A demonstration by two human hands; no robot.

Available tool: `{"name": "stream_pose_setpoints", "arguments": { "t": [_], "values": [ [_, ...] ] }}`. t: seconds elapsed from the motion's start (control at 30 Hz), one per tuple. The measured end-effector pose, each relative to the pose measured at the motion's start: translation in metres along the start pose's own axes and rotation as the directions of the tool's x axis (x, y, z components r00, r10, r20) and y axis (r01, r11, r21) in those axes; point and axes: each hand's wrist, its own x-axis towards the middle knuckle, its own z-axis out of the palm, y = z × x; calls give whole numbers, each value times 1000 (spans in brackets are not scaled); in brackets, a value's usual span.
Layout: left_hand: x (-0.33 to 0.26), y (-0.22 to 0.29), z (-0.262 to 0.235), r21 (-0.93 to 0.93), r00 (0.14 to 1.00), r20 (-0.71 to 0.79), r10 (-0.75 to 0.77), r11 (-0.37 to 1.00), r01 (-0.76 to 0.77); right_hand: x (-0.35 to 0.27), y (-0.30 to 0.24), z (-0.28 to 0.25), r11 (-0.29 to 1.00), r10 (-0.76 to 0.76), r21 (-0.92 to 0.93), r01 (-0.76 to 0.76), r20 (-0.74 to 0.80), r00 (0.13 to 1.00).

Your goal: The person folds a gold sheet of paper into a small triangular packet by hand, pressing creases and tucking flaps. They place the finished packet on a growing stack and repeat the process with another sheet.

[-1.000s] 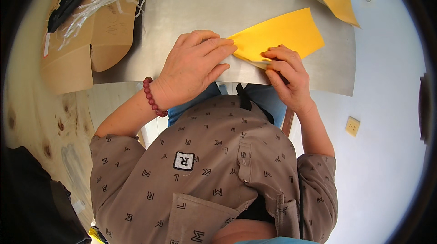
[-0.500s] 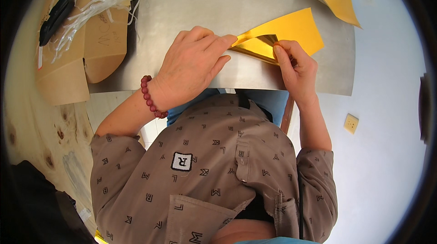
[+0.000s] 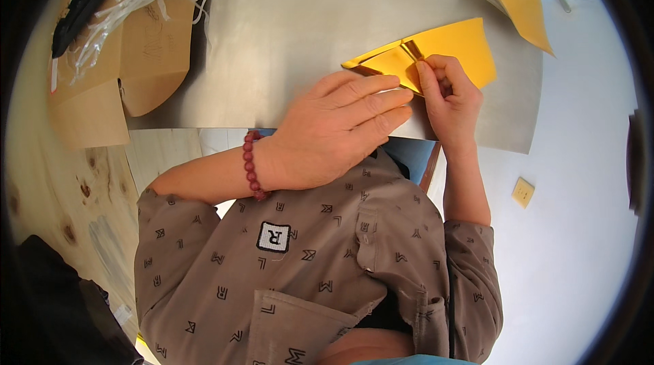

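Handwriting (image 3: pixel 148 41) marks the cardboard (image 3: pixel 157 68) at ten o'clock; the right hand (image 3: pixel 451 91) pinches a yellow sheet (image 3: pixel 453 44) toward one — the left hand (image 3: pixel 334 126), fingers (image 3: pixel 378 102) straight and ungripping, overlaps its edge

- The left hand (image 3: pixel 347 123) has left the pointed end of the yellow sheet (image 3: pixel 463 51); its outstretched fingers now lie over the near edge, close to the right hand (image 3: pixel 451 92).
- That pointed end is now uncovered.
- The bracelet (image 3: pixel 249 164) has shifted rightward with the wrist.
- The right fingertips, a second ago at the near edge, now pinch a shiny fold (image 3: pixel 412 50) farther in.
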Motion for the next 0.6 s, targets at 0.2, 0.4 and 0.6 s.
{"name": "stream_pose_setpoints", "arguments": {
  "t": [0.2, 0.4, 0.6],
  "values": [
    [-6, 7, 9, 64, 990, 78, -117, 992, 112, 0, 2, 1, 1000, -15, 18, 15, -16, 1000],
    [-11, 6, 3, 111, 974, 143, -176, 981, 161, 3, 4, 2, 998, -63, -21, 62, -44, 997],
    [-11, 4, 3, 139, 975, 131, -178, 977, 160, 2, 7, 4, 1000, -17, -8, 17, -59, 998]
  ]
}}
